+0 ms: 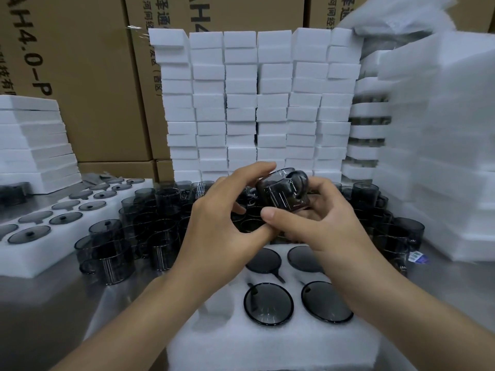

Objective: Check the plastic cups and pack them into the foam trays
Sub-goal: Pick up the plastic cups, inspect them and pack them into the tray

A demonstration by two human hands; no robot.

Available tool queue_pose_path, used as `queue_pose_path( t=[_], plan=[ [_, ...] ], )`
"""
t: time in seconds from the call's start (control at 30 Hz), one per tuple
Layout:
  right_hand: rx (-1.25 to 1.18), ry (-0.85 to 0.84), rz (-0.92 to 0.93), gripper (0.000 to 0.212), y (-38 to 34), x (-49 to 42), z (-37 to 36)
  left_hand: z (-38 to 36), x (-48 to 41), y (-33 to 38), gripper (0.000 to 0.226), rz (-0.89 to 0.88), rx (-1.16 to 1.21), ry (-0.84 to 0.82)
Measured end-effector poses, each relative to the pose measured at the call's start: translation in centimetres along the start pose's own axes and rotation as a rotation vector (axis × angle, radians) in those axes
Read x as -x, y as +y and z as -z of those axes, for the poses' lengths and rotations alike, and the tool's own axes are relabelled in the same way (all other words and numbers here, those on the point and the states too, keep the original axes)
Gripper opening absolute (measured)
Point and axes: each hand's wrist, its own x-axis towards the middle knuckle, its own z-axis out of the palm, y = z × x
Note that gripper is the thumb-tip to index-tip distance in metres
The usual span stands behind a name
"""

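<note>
Both hands hold one smoky grey plastic cup (284, 190) with a handle, tilted on its side above the table. My left hand (227, 223) grips its left side from above; my right hand (318, 223) supports it from below and right. Under my hands lies a white foam tray (267, 341) with several cups seated upside down in round holes, such as this seated cup (268, 303). One round hole (218, 303) at its left stands empty. Many loose grey cups (150, 220) crowd the table behind the tray.
A second foam tray (40, 261) filled with cups lies at the left. Stacks of white foam blocks (257, 103) rise behind, with taller foam stacks (442, 143) at the right and cardboard boxes (88, 76) at the back. The steel table (40, 317) shows at front left.
</note>
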Motion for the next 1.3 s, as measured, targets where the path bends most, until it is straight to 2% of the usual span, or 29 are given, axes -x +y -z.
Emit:
queue_pose_path(
  t=[0.07,0.13,0.2,0.3,0.43,0.5,0.6,0.67,0.73,0.8,0.87,1.0,1.17,1.3],
  plan=[
    [0.025,0.029,0.027,0.067,0.0,0.2,-0.1,0.0,0.0,0.0,0.063,-0.016,0.014,0.013],
    [-0.003,-0.033,0.005,0.066,-0.4,0.2,-0.1,0.1,-0.1,0.0,0.059,-0.014,0.033,0.019],
    [-0.137,-0.130,-0.064,0.063,-0.8,0.1,0.0,0.2,-0.1,-0.1,0.059,0.000,0.048,0.023],
    [-0.467,-0.264,-0.207,0.056,-1.7,0.2,0.3,0.2,-0.1,-0.2,0.062,0.021,0.084,0.020],
    [-0.597,-0.287,-0.301,0.047,-2.0,0.1,0.6,0.1,-0.1,-0.3,0.063,0.010,0.132,0.007],
    [-0.561,-0.255,-0.259,0.045,-1.8,0.0,0.6,0.1,-0.1,-0.4,0.063,0.007,0.129,-0.001],
    [-0.369,-0.123,-0.139,0.075,-1.4,0.1,0.2,-0.1,0.0,-0.5,0.061,0.013,0.104,-0.003],
    [-0.213,-0.044,-0.093,0.080,-1.3,0.2,0.0,-0.1,0.1,-0.6,0.057,0.024,0.108,-0.014],
    [-0.170,-0.065,-0.090,0.071,-1.3,0.2,0.0,-0.1,0.1,-0.8,0.056,0.029,0.113,-0.035],
    [-0.158,-0.139,-0.112,0.051,-1.4,0.2,0.0,0.0,-0.1,-1.0,0.059,0.038,0.116,-0.072],
    [-0.120,-0.154,-0.093,0.036,-1.3,0.1,0.2,0.5,-0.5,-1.2,0.061,0.095,0.213,-0.169],
    [-0.005,-0.084,0.029,0.041,-1.0,0.2,0.4,2.4,-1.8,-1.5,0.055,0.371,0.570,-0.386],
    [0.125,-0.151,0.123,0.041,-0.1,0.4,0.0,3.8,-2.4,-2.4,0.046,0.427,0.343,-0.477],
    [0.183,-0.235,0.069,0.043,0.0,0.3,0.2,4.7,-2.5,-3.1,0.040,0.517,0.353,-0.501]
  ],
)
